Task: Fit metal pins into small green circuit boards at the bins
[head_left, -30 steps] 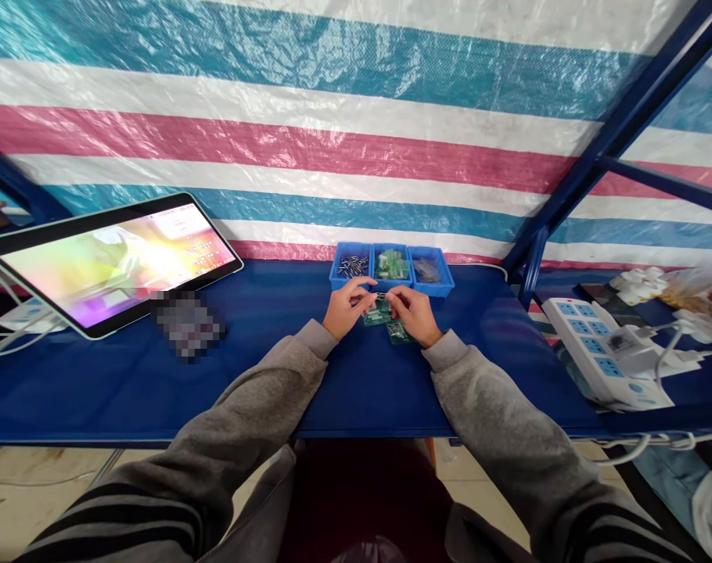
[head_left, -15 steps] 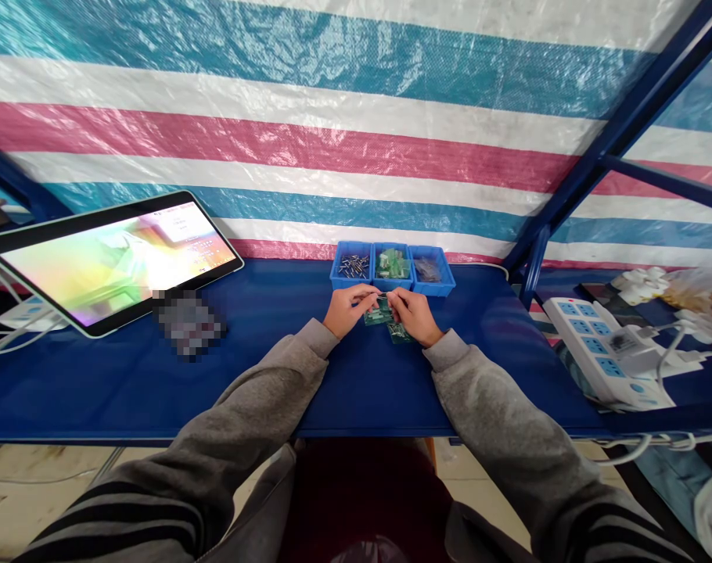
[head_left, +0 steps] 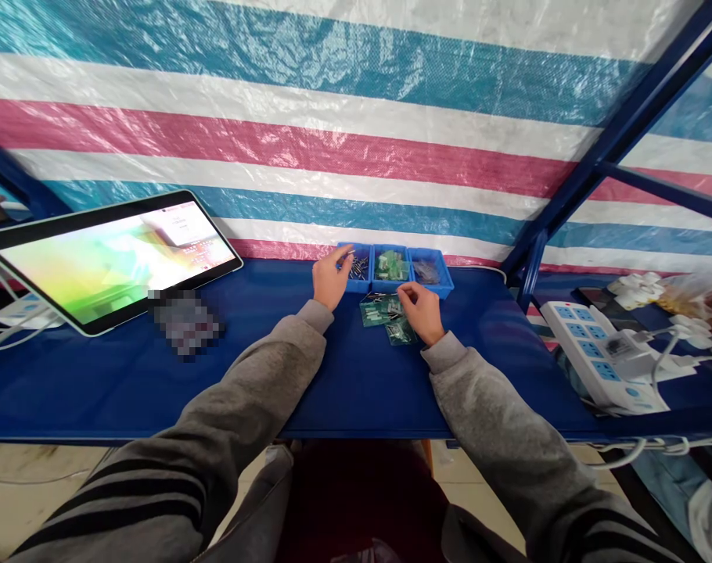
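Green flat pieces (head_left: 375,315), with some small metal parts (head_left: 401,331) upon them, lie on the blue table (head_left: 274,391) in front of the person. I take these pieces as the middle of my clock, and twelve points to the striped sheet (head_left: 309,148).

At ten o'clock is the left hand (head_left: 331,281), at the outer side of the left tray (head_left: 357,288). Its thumb and forefinger curve toward each other above this tray; whether they grasp some small part, I cannot tell. The right hand (head_left: 423,313) is at three o'clock, close beside the green pieces. Its fingers are bent and the tips come together, but I cannot tell if there is something between them.

The left tray, at eleven o'clock, contains thin metal parts (head_left: 360,266). The middle tray (head_left: 392,287), at twelve, contains more green pieces (head_left: 391,266), and the right tray (head_left: 440,291), near one o'clock, has something greyish in it (too small for my eyes to name). The three trays are blue and stand side by side.

Farther away, between nine and ten o'clock, a lit screen (head_left: 121,262) leans back. Between three and four lies a white power strip (head_left: 591,352), with adapters (head_left: 623,344) plugged in.
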`<action>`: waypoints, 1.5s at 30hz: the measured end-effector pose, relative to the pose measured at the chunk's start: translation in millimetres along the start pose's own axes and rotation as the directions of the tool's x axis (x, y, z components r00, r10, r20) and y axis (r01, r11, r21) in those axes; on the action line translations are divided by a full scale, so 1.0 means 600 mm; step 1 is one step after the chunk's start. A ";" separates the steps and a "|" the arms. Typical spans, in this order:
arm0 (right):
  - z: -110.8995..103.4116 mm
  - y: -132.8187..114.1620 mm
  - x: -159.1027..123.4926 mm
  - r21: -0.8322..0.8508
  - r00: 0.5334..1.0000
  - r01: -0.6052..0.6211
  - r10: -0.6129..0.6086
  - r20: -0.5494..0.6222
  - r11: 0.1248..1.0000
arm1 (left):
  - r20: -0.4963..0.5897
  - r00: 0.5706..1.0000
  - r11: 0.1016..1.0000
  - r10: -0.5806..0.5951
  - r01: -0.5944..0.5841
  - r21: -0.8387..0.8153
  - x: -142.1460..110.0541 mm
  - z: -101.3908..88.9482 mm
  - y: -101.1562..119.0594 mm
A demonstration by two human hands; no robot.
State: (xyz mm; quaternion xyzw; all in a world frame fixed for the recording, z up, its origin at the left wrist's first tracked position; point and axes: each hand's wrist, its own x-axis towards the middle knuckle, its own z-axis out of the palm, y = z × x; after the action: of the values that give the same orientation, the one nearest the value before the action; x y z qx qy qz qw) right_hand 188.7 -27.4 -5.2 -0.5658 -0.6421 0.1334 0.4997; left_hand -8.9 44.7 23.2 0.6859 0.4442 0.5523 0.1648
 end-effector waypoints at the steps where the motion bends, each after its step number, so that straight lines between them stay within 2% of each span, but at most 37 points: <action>1: 0.000 0.002 0.000 -0.022 1.000 0.002 -0.002 0.012 1.000 | 0.019 0.999 0.999 0.033 -0.033 0.043 -0.001 0.001 -0.001; 4: 0.001 0.006 0.000 -0.083 0.998 -0.002 0.007 0.056 0.997 | 0.128 0.975 0.973 0.182 -0.197 0.119 -0.020 0.001 0.005; 6: 0.001 0.009 0.000 -0.121 0.997 0.001 0.009 0.081 0.993 | 0.282 0.920 0.942 0.272 -0.315 0.118 -0.038 -0.001 0.010; 9: 0.001 0.011 0.001 -0.183 0.990 0.046 -0.020 0.141 0.982 | 0.453 0.842 0.907 0.292 -0.395 0.150 -0.059 -0.002 0.011; 11: 0.001 0.012 0.001 -0.216 0.981 0.083 -0.042 0.187 0.973 | 0.494 0.833 0.896 0.249 -0.392 0.209 -0.066 -0.002 0.006; 15: 0.004 0.011 -0.001 -0.252 0.970 0.086 -0.024 0.241 0.964 | 0.539 0.834 0.874 0.123 -0.347 0.339 -0.072 0.001 -0.004; 20: 0.005 0.010 -0.002 -0.275 0.975 0.067 -0.003 0.224 0.959 | 0.538 0.838 0.794 -0.088 -0.267 0.546 -0.072 0.001 0.005; 25: 0.004 0.009 -0.002 -0.293 0.976 0.077 -0.012 0.219 0.953 | 0.533 0.822 0.727 -0.198 -0.241 0.643 -0.071 0.001 0.019; 31: 0.007 0.008 -0.003 -0.299 0.976 0.067 0.000 0.218 0.952 | 0.520 0.812 0.681 -0.265 -0.224 0.697 -0.072 0.007 0.021; 37: 0.010 0.010 -0.004 -0.288 0.975 0.086 -0.021 0.221 0.954 | 0.528 0.809 0.655 -0.257 -0.256 0.711 -0.073 0.010 0.022; 45: 0.007 0.012 -0.003 -0.262 0.982 0.097 -0.051 0.180 0.960 | 0.571 0.788 0.619 -0.232 -0.333 0.711 -0.062 -0.011 0.036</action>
State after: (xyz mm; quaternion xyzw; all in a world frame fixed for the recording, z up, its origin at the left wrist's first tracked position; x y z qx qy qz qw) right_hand 189.3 -24.5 -13.5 -0.5904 -0.7157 0.0742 0.3656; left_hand -5.5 1.7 18.2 0.8400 0.5391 0.0524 -0.0330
